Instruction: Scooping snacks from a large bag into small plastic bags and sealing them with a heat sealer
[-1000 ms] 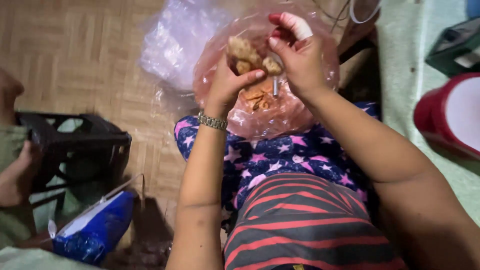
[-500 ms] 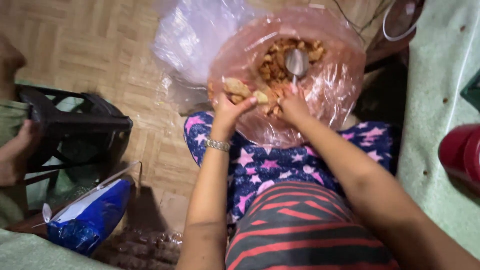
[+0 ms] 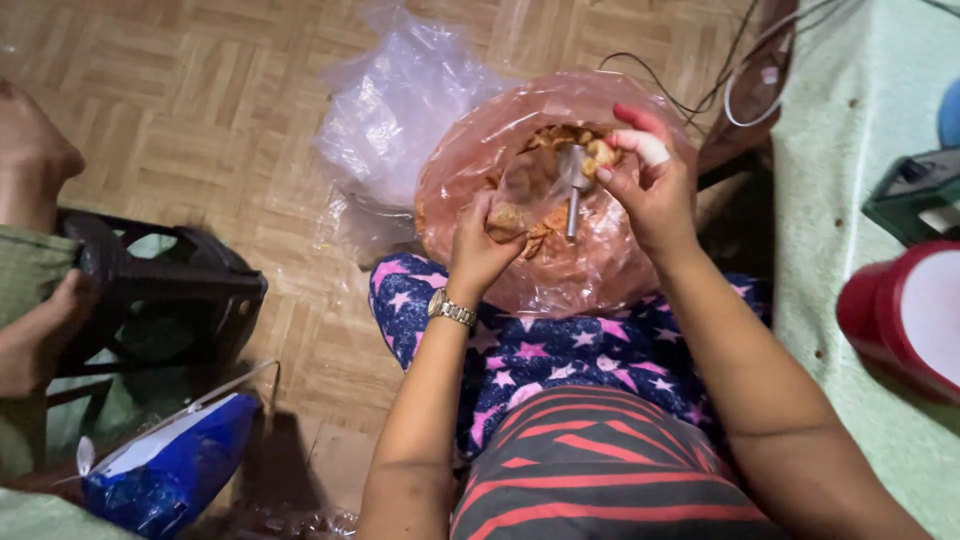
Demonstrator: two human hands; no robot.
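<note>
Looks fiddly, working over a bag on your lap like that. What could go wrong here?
The pink plastic bag rests on the lap with no visible support, so it might tip and spill the brown pieces onto the wooden floor. The right hand grips both a piece and a metal tool, so either could slip. The left hand holds its piece only loosely.

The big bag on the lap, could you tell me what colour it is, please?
The bag is translucent pinkish-orange plastic, seen best in the head view.

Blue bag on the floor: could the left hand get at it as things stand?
Probably not right away: the left hand is holding a fried piece inside the pink bag; the blue bag lies apart, unobstructed.
</note>
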